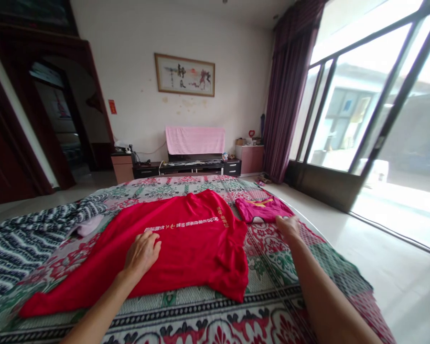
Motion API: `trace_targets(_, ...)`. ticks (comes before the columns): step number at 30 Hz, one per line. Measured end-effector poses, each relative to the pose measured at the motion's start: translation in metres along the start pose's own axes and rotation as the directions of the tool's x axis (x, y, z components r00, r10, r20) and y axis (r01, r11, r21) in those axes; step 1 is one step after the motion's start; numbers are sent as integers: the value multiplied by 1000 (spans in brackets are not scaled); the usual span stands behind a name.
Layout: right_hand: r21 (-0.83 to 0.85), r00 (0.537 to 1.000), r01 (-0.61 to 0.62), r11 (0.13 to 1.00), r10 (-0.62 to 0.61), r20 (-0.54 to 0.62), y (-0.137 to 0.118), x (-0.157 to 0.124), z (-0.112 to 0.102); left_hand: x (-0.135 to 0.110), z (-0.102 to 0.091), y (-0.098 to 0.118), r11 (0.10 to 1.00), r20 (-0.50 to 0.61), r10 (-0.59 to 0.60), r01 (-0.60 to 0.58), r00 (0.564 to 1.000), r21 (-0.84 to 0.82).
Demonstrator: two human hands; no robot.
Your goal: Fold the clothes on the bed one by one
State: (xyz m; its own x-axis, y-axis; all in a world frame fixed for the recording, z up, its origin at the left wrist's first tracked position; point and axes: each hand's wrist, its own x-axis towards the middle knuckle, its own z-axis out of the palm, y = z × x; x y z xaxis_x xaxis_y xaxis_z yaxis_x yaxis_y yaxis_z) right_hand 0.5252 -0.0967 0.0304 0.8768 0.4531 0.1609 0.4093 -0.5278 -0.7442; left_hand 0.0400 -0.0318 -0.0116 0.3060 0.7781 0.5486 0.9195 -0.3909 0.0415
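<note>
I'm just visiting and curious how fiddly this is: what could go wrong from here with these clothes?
The folded magenta garment lies close to the right edge of the patterned bedcover; a careless push from the right hand might send it over.

The red shirt is already rumpled at its right end, so those wrinkles could set as creases. The left hand is at its printed lettering and might drag the cloth askew.

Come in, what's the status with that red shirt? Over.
Left grip on red shirt; right grip at folded magenta garment, pinch unclear. Red shirt spread out, right side rumpled. Striped cloth to its left, not covering it.
</note>
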Motion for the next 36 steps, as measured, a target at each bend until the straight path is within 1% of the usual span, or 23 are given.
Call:
trace_targets(1,8,998,-66,998,66,-5,-1,1,-1,2,3,4,1000,10,-17,18,1000,-9)
trace_targets(2,17,994,-106,994,106,-5,-2,1,-3,5,6,7,999,23,-42,42,999,-12)
trace_targets(5,28,991,-134,991,133,26,-5,7,-4,15,9,12,988,82,-152,153,985,0)
trace_targets(7,18,989,-147,989,146,35,-5,13,-3,22,8,17,968,123,-251,251,960,19)
trace_targets(9,3,987,-156,988,156,41,-5,20,-3,28,8,25,950,134,-312,311,941,30)
trace_targets(11,-19,987,-157,987,157,42,-6,26,-3,29,10,36,957,109,-289,290,951,14)
trace_targets(14,-57,992,-124,991,126,17,-5,35,-4,24,19,48,986,46,-166,167,985,-15)
trace_targets(16,-81,996,-93,992,93,-7,-3,41,-4,20,26,50,995,14,-101,102,995,-20)
trace_targets(19,-122,998,-69,990,68,-6,2,51,-1,17,32,46,998,-5,-53,53,999,-33)
trace_targets(23,-173,999,-16,985,21,32,8,58,4,18,30,45,998,-26,-60,60,998,-26)
trace_targets(26,-162,999,32,986,-30,13,9,58,5,17,27,49,998,-41,-65,64,997,-23)
trace_targets(31,-51,998,4,999,-7,-56,10,62,8,16,27,49,998,-48,-58,56,997,-33)
trace_targets(36,10,997,-8,1000,9,-80,16,81,14,17,27,47,997,-45,-59,57,997,-52)
